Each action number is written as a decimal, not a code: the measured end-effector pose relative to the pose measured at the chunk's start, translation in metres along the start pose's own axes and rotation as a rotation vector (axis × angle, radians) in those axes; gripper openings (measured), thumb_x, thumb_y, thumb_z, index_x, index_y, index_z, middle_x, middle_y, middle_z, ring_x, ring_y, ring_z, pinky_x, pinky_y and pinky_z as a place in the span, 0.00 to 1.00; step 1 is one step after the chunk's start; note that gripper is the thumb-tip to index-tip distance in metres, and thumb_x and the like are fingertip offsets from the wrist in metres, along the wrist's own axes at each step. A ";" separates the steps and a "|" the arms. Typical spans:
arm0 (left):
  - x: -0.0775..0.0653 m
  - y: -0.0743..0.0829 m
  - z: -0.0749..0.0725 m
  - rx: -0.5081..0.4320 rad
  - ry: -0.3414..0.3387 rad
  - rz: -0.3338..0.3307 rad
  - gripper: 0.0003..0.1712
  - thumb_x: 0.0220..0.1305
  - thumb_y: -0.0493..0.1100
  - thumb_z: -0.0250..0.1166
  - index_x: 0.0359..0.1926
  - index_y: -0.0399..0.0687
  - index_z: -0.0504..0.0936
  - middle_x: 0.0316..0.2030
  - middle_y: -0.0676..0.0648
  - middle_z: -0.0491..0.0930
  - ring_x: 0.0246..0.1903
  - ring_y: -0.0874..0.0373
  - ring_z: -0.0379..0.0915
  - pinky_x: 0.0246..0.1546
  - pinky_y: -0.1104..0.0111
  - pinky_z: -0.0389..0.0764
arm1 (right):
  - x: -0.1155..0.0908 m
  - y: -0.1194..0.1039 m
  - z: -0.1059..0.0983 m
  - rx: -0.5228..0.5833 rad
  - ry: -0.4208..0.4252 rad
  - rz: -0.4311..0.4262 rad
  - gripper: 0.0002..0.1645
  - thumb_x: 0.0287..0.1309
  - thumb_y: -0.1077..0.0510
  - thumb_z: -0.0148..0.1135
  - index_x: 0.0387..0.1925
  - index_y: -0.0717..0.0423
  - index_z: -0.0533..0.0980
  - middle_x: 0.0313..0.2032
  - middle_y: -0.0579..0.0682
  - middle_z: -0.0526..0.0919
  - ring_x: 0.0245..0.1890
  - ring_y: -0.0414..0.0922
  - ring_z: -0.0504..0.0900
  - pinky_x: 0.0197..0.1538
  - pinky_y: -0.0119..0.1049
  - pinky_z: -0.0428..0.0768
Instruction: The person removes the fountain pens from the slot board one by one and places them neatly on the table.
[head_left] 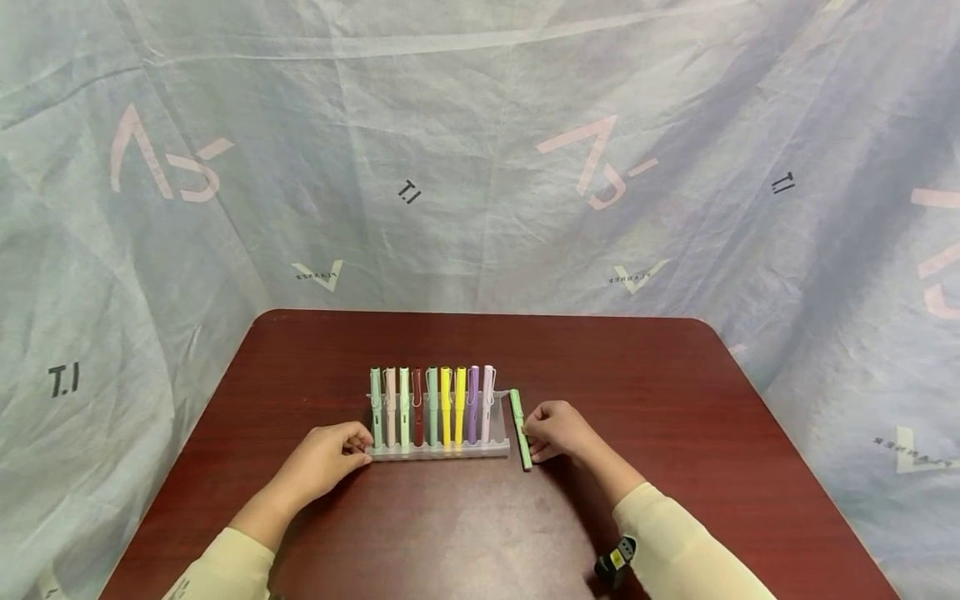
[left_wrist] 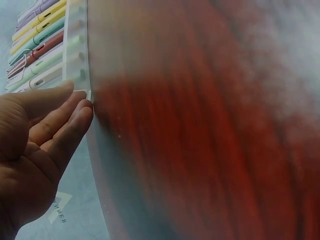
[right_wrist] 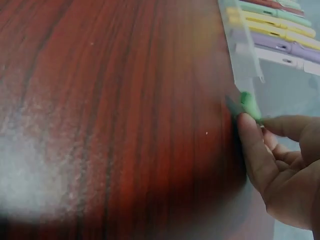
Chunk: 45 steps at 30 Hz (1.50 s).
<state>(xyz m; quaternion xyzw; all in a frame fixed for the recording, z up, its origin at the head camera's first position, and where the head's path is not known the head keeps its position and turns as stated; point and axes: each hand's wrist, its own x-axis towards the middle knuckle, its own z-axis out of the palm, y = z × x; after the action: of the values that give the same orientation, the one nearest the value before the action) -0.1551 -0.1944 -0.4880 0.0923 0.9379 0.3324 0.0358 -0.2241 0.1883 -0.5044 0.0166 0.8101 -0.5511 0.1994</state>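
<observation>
A clear pen rack (head_left: 498, 421) stands on the table with a row of capped pens (head_left: 418, 407) in it: green, beige, dark red, yellow, purple and pale pink. My left hand (head_left: 326, 457) holds the rack's front left corner, thumb and fingertips at its end in the left wrist view. Just right of the rack, my right hand (head_left: 561, 429) pinches a light green pen (head_left: 517, 417) between thumb and fingers. That pen lies lengthwise away from me, apart from the row. In the right wrist view only one end of the green pen (right_wrist: 249, 104) shows.
The dark red wooden table (head_left: 465, 525) has rounded far corners. Grey printed cloth (head_left: 480, 167) hangs behind it and on both sides. A black object with a yellow label (head_left: 618, 560) is by the right sleeve (head_left: 675, 533).
</observation>
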 end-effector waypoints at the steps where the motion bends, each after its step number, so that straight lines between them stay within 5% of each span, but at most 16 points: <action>1: 0.000 0.000 0.000 0.006 0.002 -0.001 0.08 0.59 0.38 0.70 0.38 0.55 0.82 0.35 0.57 0.83 0.37 0.63 0.79 0.41 0.63 0.80 | 0.000 -0.001 0.001 -0.021 0.006 -0.003 0.06 0.59 0.66 0.59 0.34 0.68 0.76 0.27 0.58 0.80 0.21 0.47 0.83 0.26 0.42 0.85; 16: 0.001 0.002 -0.002 0.025 -0.008 -0.022 0.08 0.60 0.39 0.70 0.38 0.56 0.82 0.35 0.58 0.83 0.38 0.62 0.80 0.42 0.62 0.80 | -0.001 -0.013 0.008 -0.261 0.046 -0.022 0.13 0.57 0.58 0.69 0.28 0.63 0.75 0.22 0.57 0.80 0.15 0.46 0.83 0.22 0.41 0.84; 33: 0.002 0.002 -0.001 0.047 -0.007 -0.021 0.08 0.59 0.40 0.71 0.37 0.57 0.82 0.34 0.57 0.84 0.38 0.61 0.80 0.42 0.61 0.80 | -0.002 -0.012 0.008 -0.280 0.084 -0.029 0.12 0.58 0.58 0.68 0.28 0.62 0.76 0.22 0.57 0.81 0.17 0.46 0.83 0.21 0.41 0.83; 39: 0.002 0.004 -0.002 0.058 -0.012 -0.025 0.07 0.59 0.40 0.71 0.36 0.57 0.82 0.34 0.57 0.84 0.38 0.60 0.80 0.42 0.60 0.80 | -0.006 -0.019 0.010 -0.328 0.155 -0.170 0.11 0.60 0.52 0.67 0.30 0.55 0.77 0.23 0.54 0.81 0.18 0.44 0.80 0.22 0.38 0.82; 45: 0.002 0.005 -0.003 0.059 -0.007 -0.029 0.07 0.59 0.40 0.71 0.35 0.57 0.82 0.34 0.57 0.84 0.38 0.60 0.80 0.41 0.61 0.80 | -0.007 -0.026 0.021 -0.269 0.037 -0.325 0.10 0.62 0.51 0.65 0.42 0.50 0.82 0.35 0.50 0.86 0.34 0.46 0.85 0.38 0.36 0.82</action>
<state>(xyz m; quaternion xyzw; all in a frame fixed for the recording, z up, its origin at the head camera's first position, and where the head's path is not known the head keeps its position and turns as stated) -0.1565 -0.1921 -0.4828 0.0807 0.9484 0.3040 0.0411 -0.2178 0.1606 -0.4857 -0.1311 0.8719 -0.4625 0.0933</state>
